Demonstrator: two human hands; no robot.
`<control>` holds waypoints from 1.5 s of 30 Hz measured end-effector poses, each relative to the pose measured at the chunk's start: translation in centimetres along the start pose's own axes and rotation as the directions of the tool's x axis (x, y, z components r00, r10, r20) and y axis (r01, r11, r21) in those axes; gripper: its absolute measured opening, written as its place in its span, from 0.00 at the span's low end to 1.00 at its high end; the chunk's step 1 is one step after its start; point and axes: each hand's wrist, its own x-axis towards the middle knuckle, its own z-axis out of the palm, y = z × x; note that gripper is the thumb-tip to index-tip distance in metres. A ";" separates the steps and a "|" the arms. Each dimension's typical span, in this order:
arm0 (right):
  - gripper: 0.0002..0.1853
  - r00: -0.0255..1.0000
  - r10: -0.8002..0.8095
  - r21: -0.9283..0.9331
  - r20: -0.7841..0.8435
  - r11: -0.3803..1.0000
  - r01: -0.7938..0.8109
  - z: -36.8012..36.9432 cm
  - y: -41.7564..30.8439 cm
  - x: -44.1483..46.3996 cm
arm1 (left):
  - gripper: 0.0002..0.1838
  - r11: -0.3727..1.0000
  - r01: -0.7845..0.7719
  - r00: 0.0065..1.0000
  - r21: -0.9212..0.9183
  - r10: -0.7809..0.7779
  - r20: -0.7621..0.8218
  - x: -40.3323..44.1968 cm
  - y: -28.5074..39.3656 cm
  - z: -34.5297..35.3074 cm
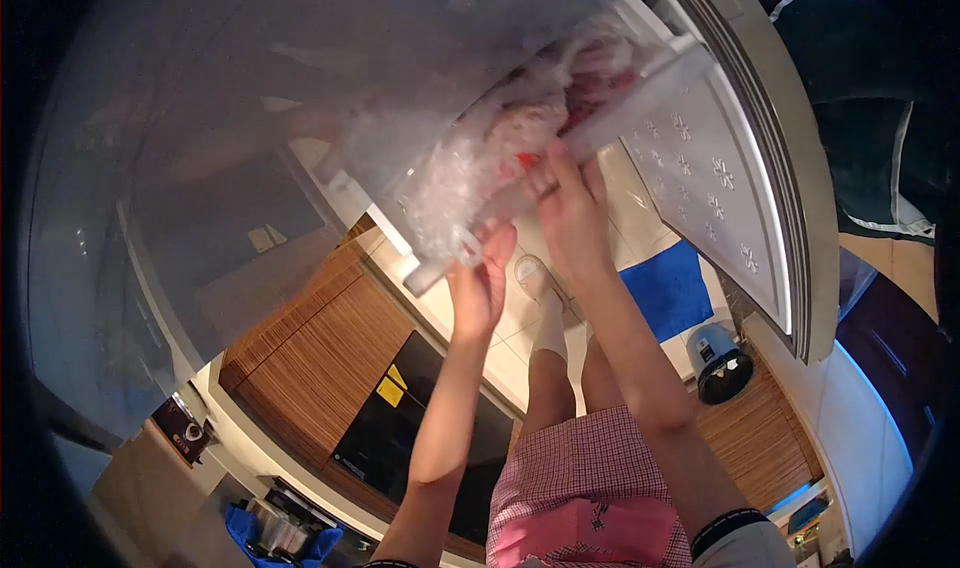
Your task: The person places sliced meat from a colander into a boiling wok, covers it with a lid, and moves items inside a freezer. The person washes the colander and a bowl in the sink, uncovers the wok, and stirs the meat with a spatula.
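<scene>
A white-and-clear freezer drawer is pulled out toward me, with its interior blurred by mist. Crumpled clear plastic bags fill it, and pinkish and red contents show through them. My left hand is closed at the left part of the drawer's front, close against a bag's loose end. Farther right, my right hand has its fingers curled over the same front edge, near a bag with red marks. Bags and mist partly hide the fingertips of both hands. The freezer door, patterned with snowflakes, stands open at the right.
Below the drawer are pale floor tiles, a blue mat and a bin with a black lining. Wood-grain cabinets and a dark panel with yellow labels line the left. Dark cloth hangs beyond the door.
</scene>
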 end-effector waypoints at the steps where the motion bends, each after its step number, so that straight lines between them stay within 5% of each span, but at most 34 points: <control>1: 0.02 0.985 0.047 -0.032 -0.167 0.998 -0.053 0.9 -1.1 -1.3 | 0.20 1.000 0.005 1.000 0.001 -0.005 -0.008 -0.9 -0.3 -0.5; 3: 0.02 0.942 0.078 -0.061 -0.326 0.993 -0.103 0.8 -1.8 -1.8 | 0.24 0.998 0.051 0.998 0.035 -0.051 -0.025 -1.6 -1.3 -1.5; 5: 0.05 0.987 0.104 -0.056 -0.126 0.992 -0.112 -1.1 -1.1 -1.8 | 0.22 0.999 0.036 0.999 -0.006 -0.036 -0.036 -1.2 -2.2 -2.1; 6: 0.05 0.987 0.107 -0.054 -0.123 0.992 -0.114 -1.6 -1.0 -1.8 | 0.19 0.999 0.022 0.999 -0.041 -0.024 -0.046 -1.0 -2.3 -2.4; 8: 0.24 0.988 0.133 -0.175 -0.079 0.974 -0.145 -2.5 -0.7 -1.8 | 0.20 0.998 0.032 0.999 -0.050 -0.033 -0.014 -0.9 -2.1 -2.8; 11: 0.24 0.972 0.195 -0.283 -0.130 0.932 -0.225 -3.3 -0.8 -2.0 | 0.21 0.997 0.056 0.998 -0.057 -0.055 0.025 -1.3 -1.2 -2.2; 15: 0.25 0.981 0.190 -0.451 -0.029 0.874 -0.182 -3.7 -2.4 -2.4 | 0.21 0.838 0.544 0.829 0.034 -0.543 0.134 -2.4 1.1 -0.7; 16: 0.25 0.996 -0.017 -0.697 -0.086 0.716 -0.048 -3.7 -3.2 -2.9 | 0.21 0.840 0.542 0.830 0.033 -0.541 0.138 -3.1 1.9 -0.4; 17: 0.24 0.970 -0.229 -0.882 -0.080 0.469 0.038 -3.4 -3.9 -3.3 | 0.17 0.843 0.364 0.897 0.395 -0.432 0.096 -4.0 2.9 0.1; 18: 0.24 0.970 -0.229 -0.882 -0.078 0.469 0.039 -3.0 -4.6 -3.6 | 0.14 0.694 0.150 0.946 0.704 -0.307 0.101 -4.6 4.1 1.2; 19: 0.23 0.920 -0.386 -0.942 0.070 0.278 0.188 -2.2 -5.2 -3.8 | 0.10 0.582 0.053 0.993 0.812 -0.115 0.018 -5.0 5.8 3.8; 20: 0.21 0.832 -0.502 -0.950 0.237 0.060 0.307 -1.4 -5.8 -4.0 | 0.13 0.362 -0.244 0.968 0.900 0.151 0.201 -4.3 6.2 3.5; 22: 0.18 0.822 -0.435 -0.918 0.367 -0.024 0.397 0.5 -6.0 -3.6 | 0.18 0.018 -0.306 0.915 0.952 0.282 0.289 -3.0 7.8 4.8; 24: 0.17 0.811 -0.030 -0.795 0.584 -0.225 0.564 1.7 -5.4 -2.4 | 0.20 -0.111 -0.301 0.874 0.947 0.365 0.321 -1.8 7.9 5.1; 25: 0.17 0.810 -0.029 -0.793 0.586 -0.228 0.565 2.2 -4.9 -2.0 | 0.22 -0.235 -0.279 0.826 0.931 0.436 0.358 -1.3 7.7 5.1; 28: 0.17 0.801 0.013 -0.782 0.598 -0.211 0.587 3.1 -3.8 -0.7 | 0.26 -0.171 -0.328 0.854 0.929 0.367 0.369 0.4 7.9 4.0; 31: 0.17 0.744 -0.072 -0.745 0.664 -0.137 0.652 4.1 -3.5 2.3 | 0.26 -0.248 -0.336 0.885 0.909 0.248 0.394 -0.2 7.1 3.4; 33: 0.15 0.856 -0.008 -0.809 0.518 -0.330 0.486 3.9 -2.7 5.0 | 0.25 -0.268 -0.392 0.874 0.880 0.190 0.448 -0.9 6.9 3.0; 37: 0.15 0.886 0.228 -0.838 0.405 -0.295 0.459 4.5 -2.7 7.6 | 0.31 0.468 -0.311 0.934 0.827 0.313 0.175 -0.2 7.8 0.6; 39: 0.15 0.918 0.233 -0.931 0.321 -0.101 0.351 5.5 -3.1 8.4 | 0.30 0.471 -0.203 0.949 0.859 0.312 0.054 0.9 8.6 0.9; 43: 0.18 0.922 0.289 -0.965 0.258 0.042 0.257 5.7 -2.9 7.8 | 0.35 0.556 0.093 0.965 0.826 0.155 -0.213 3.1 10.7 0.8; 45: 0.19 0.935 0.286 -0.959 0.210 0.246 0.140 3.9 -1.6 8.5 | 0.35 0.558 0.063 0.975 0.828 0.144 -0.171 2.6 10.5 0.6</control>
